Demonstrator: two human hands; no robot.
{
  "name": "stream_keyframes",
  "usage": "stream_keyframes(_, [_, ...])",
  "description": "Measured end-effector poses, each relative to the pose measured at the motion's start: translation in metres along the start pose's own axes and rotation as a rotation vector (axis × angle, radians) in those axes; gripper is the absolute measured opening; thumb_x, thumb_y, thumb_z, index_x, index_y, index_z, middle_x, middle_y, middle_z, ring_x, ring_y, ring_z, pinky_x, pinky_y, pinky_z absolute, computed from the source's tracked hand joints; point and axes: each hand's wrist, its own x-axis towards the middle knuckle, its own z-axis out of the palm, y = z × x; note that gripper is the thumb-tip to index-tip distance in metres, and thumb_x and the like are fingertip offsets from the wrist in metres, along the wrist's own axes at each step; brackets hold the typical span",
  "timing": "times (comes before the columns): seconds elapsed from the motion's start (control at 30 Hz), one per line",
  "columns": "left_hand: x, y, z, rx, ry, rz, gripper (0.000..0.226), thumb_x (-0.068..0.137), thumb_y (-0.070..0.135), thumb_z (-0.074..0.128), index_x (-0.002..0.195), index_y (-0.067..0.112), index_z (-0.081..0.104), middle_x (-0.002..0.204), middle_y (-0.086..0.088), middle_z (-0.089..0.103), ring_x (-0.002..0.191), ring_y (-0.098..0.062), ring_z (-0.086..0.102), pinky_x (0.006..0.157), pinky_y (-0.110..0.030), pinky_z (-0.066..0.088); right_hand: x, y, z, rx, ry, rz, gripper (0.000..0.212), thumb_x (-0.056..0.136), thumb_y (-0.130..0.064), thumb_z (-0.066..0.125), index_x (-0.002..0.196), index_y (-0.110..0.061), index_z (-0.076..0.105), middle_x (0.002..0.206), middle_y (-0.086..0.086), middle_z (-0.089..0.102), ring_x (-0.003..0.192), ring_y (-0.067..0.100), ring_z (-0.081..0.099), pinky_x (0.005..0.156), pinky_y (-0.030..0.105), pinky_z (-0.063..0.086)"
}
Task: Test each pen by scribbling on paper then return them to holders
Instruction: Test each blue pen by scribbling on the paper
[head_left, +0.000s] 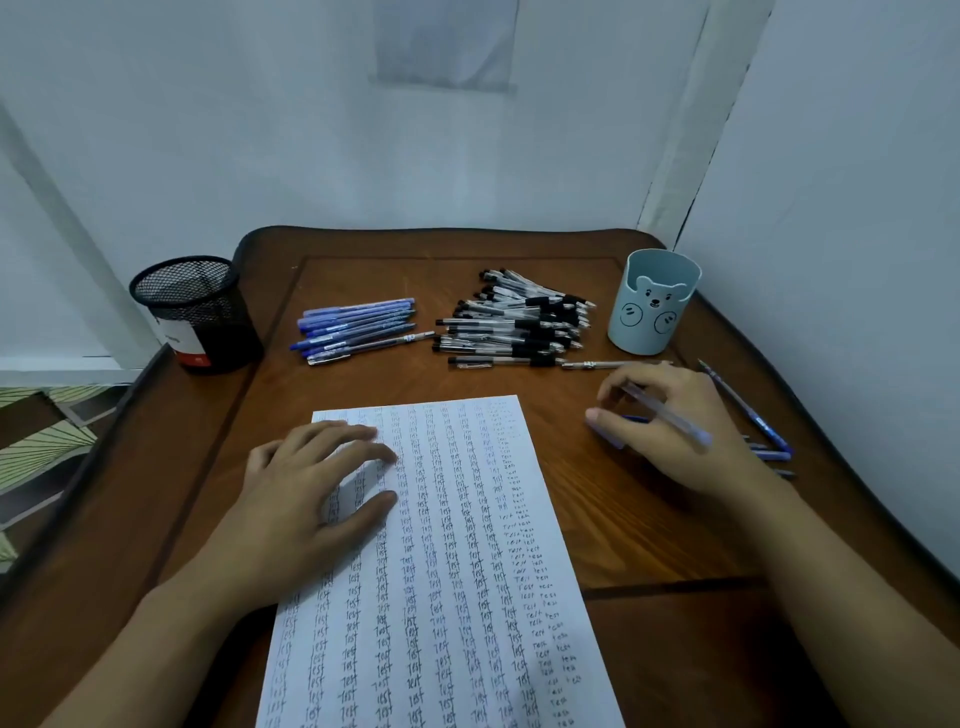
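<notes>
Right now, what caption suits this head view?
Mid-test: left hand rests on scribbled paper, right hand holds a pen beside it.

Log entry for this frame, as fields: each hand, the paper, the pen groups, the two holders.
left hand: rests flat on the paper's upper left part
right hand: grips a translucent pen, right of the paper
paper: covered in columns of "test"
blue pens: pile behind the paper, toward the left
black pens: larger pile to their right
loose pens: a few blue ones near the table's right edge
mesh holder: far left, no pens showing above the rim
bear holder: far right, no pens showing above the rim
</notes>
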Motion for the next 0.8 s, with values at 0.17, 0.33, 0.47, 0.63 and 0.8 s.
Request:
stream_keyframes(0.17, [0.001, 0.001, 0.0, -0.018, 0.031, 0.005, 0.039, 0.088, 0.075, 0.044, 0.116, 0.051, 0.06, 0.134, 0.033, 0.048, 0.136, 0.003, 0.035, 0.106, -0.044, 0.023, -0.013, 0.015, 0.015, -0.067, 0.129, -0.138, 0.018, 0.082, -0.03, 0.082, 0.093, -0.028, 0.069, 0.094, -0.013, 0.067, 0.094, 0.007, 0.058, 0.08, 0.032, 0.049])
stream_keyframes(0.33, [0.001, 0.005, 0.001, -0.037, 0.068, 0.01, 0.035, 0.09, 0.072, 0.046, 0.11, 0.049, 0.064, 0.124, 0.028, 0.055, 0.128, -0.002, 0.045, 0.104, -0.047, 0.024, -0.018, 0.021, 0.021, -0.064, 0.163, -0.19, 0.024, 0.079, -0.033, 0.08, 0.097, -0.038, 0.066, 0.097, -0.022, 0.065, 0.097, 0.007, 0.06, 0.085, 0.05, 0.051])
stream_keyframes(0.47, [0.002, 0.009, 0.002, -0.032, 0.07, 0.016, 0.031, 0.092, 0.069, 0.047, 0.107, 0.048, 0.065, 0.118, 0.027, 0.057, 0.122, -0.002, 0.05, 0.102, -0.046, 0.026, -0.017, 0.023, 0.021, -0.029, 0.207, -0.212, 0.021, 0.078, -0.016, 0.084, 0.093, -0.023, 0.07, 0.092, -0.01, 0.067, 0.09, 0.005, 0.064, 0.08, 0.031, 0.056])
stream_keyframes(0.63, [0.006, 0.016, -0.001, 0.007, 0.037, 0.023, 0.03, 0.093, 0.066, 0.046, 0.108, 0.048, 0.064, 0.114, 0.026, 0.056, 0.116, -0.002, 0.051, 0.099, -0.045, 0.028, -0.018, 0.019, 0.018, 0.09, 0.209, -0.14, 0.006, 0.088, -0.023, 0.075, 0.092, -0.021, 0.071, 0.09, -0.01, 0.069, 0.091, 0.003, 0.064, 0.076, 0.011, 0.048])
stream_keyframes(0.8, [0.028, 0.04, -0.002, 0.067, -0.066, 0.108, 0.04, 0.095, 0.069, 0.037, 0.118, 0.048, 0.061, 0.111, 0.026, 0.052, 0.108, 0.0, 0.05, 0.098, -0.037, 0.027, -0.018, 0.02, 0.01, 0.258, 0.176, 0.024, 0.011, 0.1, -0.026, 0.059, 0.097, -0.026, 0.069, 0.089, -0.016, 0.067, 0.093, -0.004, 0.063, 0.076, 0.016, 0.051])
